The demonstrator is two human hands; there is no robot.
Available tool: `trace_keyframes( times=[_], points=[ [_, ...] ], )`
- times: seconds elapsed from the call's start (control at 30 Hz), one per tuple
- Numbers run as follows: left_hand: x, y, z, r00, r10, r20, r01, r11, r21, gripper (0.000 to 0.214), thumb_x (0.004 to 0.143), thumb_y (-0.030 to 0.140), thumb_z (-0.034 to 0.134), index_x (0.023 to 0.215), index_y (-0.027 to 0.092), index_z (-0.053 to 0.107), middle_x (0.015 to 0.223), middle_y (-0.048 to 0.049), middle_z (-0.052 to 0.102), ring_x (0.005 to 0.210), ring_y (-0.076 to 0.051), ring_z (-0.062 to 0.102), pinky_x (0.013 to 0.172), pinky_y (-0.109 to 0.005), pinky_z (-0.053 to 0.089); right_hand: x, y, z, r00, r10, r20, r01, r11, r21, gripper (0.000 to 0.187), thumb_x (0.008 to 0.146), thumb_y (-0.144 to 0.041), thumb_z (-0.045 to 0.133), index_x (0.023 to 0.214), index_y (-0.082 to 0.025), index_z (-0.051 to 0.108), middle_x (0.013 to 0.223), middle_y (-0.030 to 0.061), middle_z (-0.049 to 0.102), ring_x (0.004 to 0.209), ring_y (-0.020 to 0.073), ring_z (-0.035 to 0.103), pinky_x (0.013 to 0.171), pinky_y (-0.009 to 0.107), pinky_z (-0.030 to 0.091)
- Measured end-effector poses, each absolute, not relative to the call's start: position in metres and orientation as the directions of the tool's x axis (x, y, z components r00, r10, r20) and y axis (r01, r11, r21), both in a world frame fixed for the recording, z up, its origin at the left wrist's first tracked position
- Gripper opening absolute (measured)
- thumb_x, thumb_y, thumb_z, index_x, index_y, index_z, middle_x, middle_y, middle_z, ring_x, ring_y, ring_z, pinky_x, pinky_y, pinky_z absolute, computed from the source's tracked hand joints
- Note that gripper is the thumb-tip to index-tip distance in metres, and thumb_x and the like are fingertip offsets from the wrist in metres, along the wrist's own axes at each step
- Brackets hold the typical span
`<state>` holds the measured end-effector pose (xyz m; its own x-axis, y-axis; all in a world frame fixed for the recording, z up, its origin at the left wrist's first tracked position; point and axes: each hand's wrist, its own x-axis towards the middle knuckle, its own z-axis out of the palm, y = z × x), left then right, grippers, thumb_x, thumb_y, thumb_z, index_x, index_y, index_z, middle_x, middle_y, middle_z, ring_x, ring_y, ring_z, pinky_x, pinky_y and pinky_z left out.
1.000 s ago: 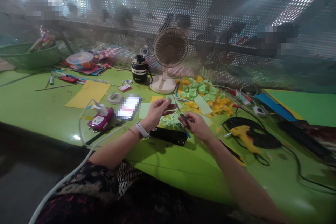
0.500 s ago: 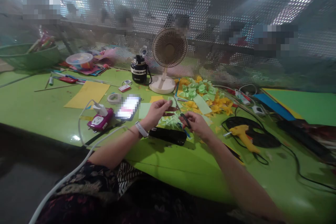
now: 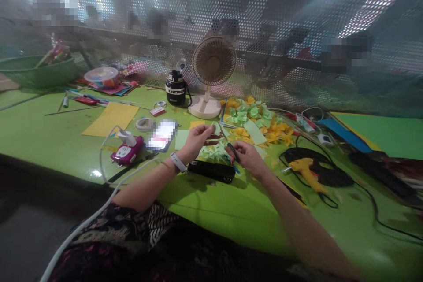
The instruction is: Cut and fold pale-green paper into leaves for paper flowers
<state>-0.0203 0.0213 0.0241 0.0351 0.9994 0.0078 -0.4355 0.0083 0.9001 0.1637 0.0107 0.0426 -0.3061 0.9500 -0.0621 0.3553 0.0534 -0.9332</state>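
Between the thumb and fingers of my left hand point(image 3: 198, 142) is a small piece of pale green paper point(image 3: 216, 128). My right hand point(image 3: 246, 157) is closed around the dark handles of a pair of scissors point(image 3: 233, 151), whose blades point up and left beside the paper. Under my hands lies a heap of pale green paper scraps point(image 3: 213, 152). A black phone-like object point(image 3: 211, 171) rests just in front of them on the green table point(image 3: 211, 205). Behind, yellow and green paper flowers point(image 3: 253, 114) are piled up.
A white fan point(image 3: 213, 64) and a black flask point(image 3: 176, 89) stand at the back. On the left are a lit phone point(image 3: 161, 135), a tape roll point(image 3: 144, 124) and a purple power socket point(image 3: 127, 150) with a cable. A yellow glue gun point(image 3: 306, 171) lies right, among black cords.
The pale green paper in my left hand has shifted slightly and shows more of its face beside the scissor blades. Both hands stay in nearly the same place.
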Motion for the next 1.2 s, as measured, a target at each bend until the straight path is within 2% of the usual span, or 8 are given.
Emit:
trace_keyframes(
  times=[0.2, 0.5, 0.93, 1.2],
  points=[
    [-0.0212, 0.0246, 0.0233, -0.012, 1.000, -0.016, -0.432, 0.009, 0.902, 0.039, 0.072, 0.046, 0.079, 0.080, 0.015, 0.057, 0.070, 0.0002, 0.065, 0.076, -0.022, 0.075, 0.067, -0.028, 0.057, 0.1643, 0.0106, 0.0412, -0.319, 0.945, -0.078, 0.352, 0.041, -0.935, 0.057, 0.056, -0.072, 0.076, 0.063, -0.021, 0.050, 0.052, -0.0024, 0.057, 0.049, 0.0118, 0.050, 0.051, 0.027, 0.039],
    [-0.0223, 0.0258, 0.0205, 0.048, 0.999, 0.019, -0.362, 0.000, 0.932, 0.042, 0.070, 0.048, 0.080, 0.081, 0.013, 0.061, 0.063, -0.0024, 0.068, 0.064, -0.018, 0.072, 0.066, -0.028, 0.058, 0.1671, 0.0127, 0.0405, -0.304, 0.946, -0.114, 0.361, 0.004, -0.932, 0.055, 0.058, -0.068, 0.077, 0.067, -0.020, 0.053, 0.055, -0.0006, 0.060, 0.048, 0.0112, 0.048, 0.046, 0.025, 0.033],
    [-0.0234, 0.0272, 0.0196, 0.023, 1.000, 0.006, -0.381, 0.003, 0.924, 0.040, 0.071, 0.047, 0.079, 0.081, 0.014, 0.057, 0.068, -0.0011, 0.067, 0.071, -0.021, 0.075, 0.063, -0.026, 0.057, 0.1653, 0.0101, 0.0425, -0.310, 0.949, -0.061, 0.359, 0.058, -0.931, 0.060, 0.055, -0.075, 0.075, 0.062, -0.021, 0.049, 0.051, -0.0014, 0.057, 0.047, 0.0117, 0.049, 0.046, 0.027, 0.036],
    [-0.0231, 0.0259, 0.0214, 0.001, 1.000, 0.008, -0.402, -0.007, 0.916, 0.042, 0.069, 0.046, 0.081, 0.080, 0.014, 0.057, 0.066, 0.0013, 0.063, 0.070, -0.021, 0.075, 0.060, -0.025, 0.056, 0.1662, 0.0098, 0.0425, -0.312, 0.948, -0.064, 0.368, 0.058, -0.928, 0.057, 0.057, -0.072, 0.075, 0.063, -0.022, 0.049, 0.052, -0.0019, 0.058, 0.049, 0.0127, 0.051, 0.049, 0.027, 0.036]
  ],
)
